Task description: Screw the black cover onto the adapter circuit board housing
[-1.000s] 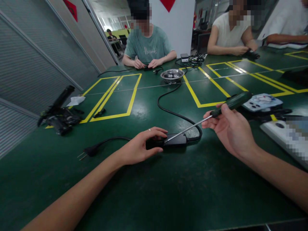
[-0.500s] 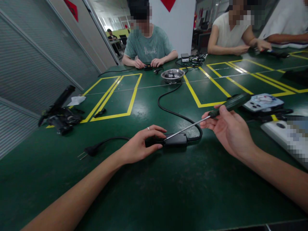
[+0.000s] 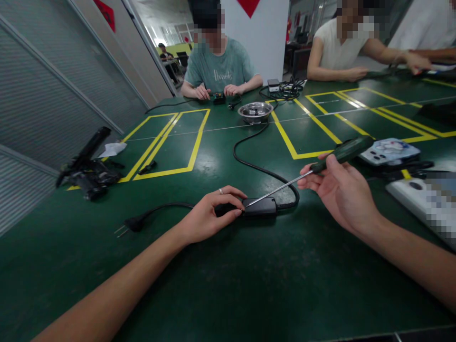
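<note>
A black power adapter (image 3: 261,207) lies on the green table with a cord at each end. My left hand (image 3: 213,213) is closed, thumb and fingers pinching the adapter's left end. A ring is on one finger. My right hand (image 3: 344,197) grips a screwdriver (image 3: 344,154) by its dark green handle. Its thin metal shaft slants down to the left, and the tip is at the adapter's left end, close to my left fingertips. Whether the tip sits in a screw is too small to tell. To the left lies the cord's two-pin plug (image 3: 133,223).
Behind the adapter stands a metal bowl (image 3: 255,112) with small items inside. Phones (image 3: 392,151) lie on the right, and black gear (image 3: 87,171) on the left. Yellow tape (image 3: 194,147) marks the table (image 3: 228,294). Co-workers sit across, one (image 3: 223,66) with a small black device.
My left thumb and fingers have drawn closer together at the adapter's end, and the screwdriver tip has shifted slightly right. Across the table, one co-worker's hand has lifted off the device; another's arm reaches further right.
</note>
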`<state>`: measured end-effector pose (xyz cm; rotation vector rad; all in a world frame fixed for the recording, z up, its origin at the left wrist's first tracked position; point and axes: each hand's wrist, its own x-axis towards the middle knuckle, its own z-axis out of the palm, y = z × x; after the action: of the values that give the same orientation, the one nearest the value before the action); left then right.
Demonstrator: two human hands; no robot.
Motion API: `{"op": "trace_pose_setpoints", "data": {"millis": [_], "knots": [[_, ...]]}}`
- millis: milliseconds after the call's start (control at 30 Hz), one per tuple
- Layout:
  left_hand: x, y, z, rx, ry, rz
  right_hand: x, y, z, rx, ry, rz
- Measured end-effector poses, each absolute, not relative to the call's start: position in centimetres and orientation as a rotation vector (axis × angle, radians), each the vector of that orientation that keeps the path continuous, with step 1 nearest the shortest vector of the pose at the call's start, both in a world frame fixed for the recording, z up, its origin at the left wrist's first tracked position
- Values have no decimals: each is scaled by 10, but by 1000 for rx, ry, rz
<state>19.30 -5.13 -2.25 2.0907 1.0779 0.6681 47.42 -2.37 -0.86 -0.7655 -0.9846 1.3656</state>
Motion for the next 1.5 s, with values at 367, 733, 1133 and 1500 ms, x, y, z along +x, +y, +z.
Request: {"op": "trace_pose_setpoints", "data": {"millis": [367, 733, 1133, 1500], "knots": [[193, -53, -27, 2090, 1102, 636, 475, -24, -8, -747, -1012, 1340], [196, -53, -28, 2141, 1130, 624, 477, -39, 2, -901, -1362, 975], [196, -53, -29, 2160, 1145, 625, 482, -28, -4, -852, -1339, 1003], [196, -53, -28, 2163, 1151, 596, 483, -28, -6, -771, -1255, 1159]]}}
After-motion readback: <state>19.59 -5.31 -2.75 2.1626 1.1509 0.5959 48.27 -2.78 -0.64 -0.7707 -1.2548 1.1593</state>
